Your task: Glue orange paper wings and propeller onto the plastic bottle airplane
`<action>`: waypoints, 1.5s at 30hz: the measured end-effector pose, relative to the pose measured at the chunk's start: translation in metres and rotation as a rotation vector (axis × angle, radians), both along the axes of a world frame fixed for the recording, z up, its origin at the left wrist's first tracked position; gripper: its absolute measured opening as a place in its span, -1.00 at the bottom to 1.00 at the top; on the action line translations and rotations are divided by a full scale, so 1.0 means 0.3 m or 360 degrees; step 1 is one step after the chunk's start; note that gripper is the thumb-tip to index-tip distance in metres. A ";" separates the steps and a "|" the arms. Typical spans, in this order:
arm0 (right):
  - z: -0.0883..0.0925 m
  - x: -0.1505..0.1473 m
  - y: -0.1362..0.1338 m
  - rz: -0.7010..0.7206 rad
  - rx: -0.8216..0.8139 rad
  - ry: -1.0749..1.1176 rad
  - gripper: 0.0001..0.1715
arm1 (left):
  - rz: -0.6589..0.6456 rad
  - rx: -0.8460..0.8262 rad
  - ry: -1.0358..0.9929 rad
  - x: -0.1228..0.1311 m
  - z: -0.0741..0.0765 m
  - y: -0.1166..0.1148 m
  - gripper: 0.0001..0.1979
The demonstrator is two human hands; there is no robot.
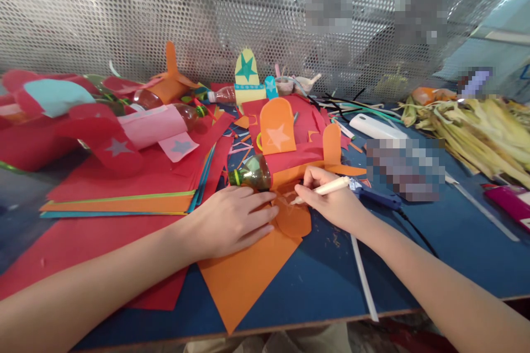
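A white marker (329, 186) is pinched in my right hand (342, 207), its tip on an orange paper wing (297, 223). Pale star lines show on that wing beneath the tip. My left hand (232, 218) lies with fingers stretched out over the wing's left side, holding nothing. Just beyond the fingers a green plastic bottle (252, 172) with a lime cap lies on its side, wrapped in orange paper. A second orange wing (277, 127) with a pale star stands up from it, and an orange tail fin (332, 143) rises at its right end. My fingers hide part of the wing.
A loose orange sheet (252, 276) lies below my hands. Stacked coloured paper (124, 190) and paper-covered bottle planes are on the left. Right of me are a blue glue gun (379, 197) with a cord, a white glue stick (364, 281) and dried husks (476, 127). A perforated metal screen (165, 5) stands behind.
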State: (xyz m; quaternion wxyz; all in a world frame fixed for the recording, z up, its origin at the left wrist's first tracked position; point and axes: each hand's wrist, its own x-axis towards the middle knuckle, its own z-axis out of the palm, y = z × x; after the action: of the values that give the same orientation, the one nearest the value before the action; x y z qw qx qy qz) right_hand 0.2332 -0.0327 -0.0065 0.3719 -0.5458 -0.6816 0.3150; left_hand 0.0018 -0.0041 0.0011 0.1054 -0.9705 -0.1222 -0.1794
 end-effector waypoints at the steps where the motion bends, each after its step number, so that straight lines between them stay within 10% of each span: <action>1: 0.000 0.000 -0.001 0.0001 0.0000 -0.0001 -0.67 | -0.0001 -0.0004 -0.0002 0.000 0.000 0.000 -0.68; 45: 0.003 -0.001 -0.001 0.0040 0.0036 0.0020 -0.68 | 0.0004 -0.0026 -0.0008 0.000 -0.001 0.000 -0.68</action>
State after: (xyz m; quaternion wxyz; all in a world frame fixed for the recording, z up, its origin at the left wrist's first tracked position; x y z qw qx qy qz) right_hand 0.2330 -0.0331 -0.0058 0.3783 -0.5310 -0.6896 0.3153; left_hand 0.0018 -0.0040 0.0010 0.0974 -0.9706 -0.1252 -0.1808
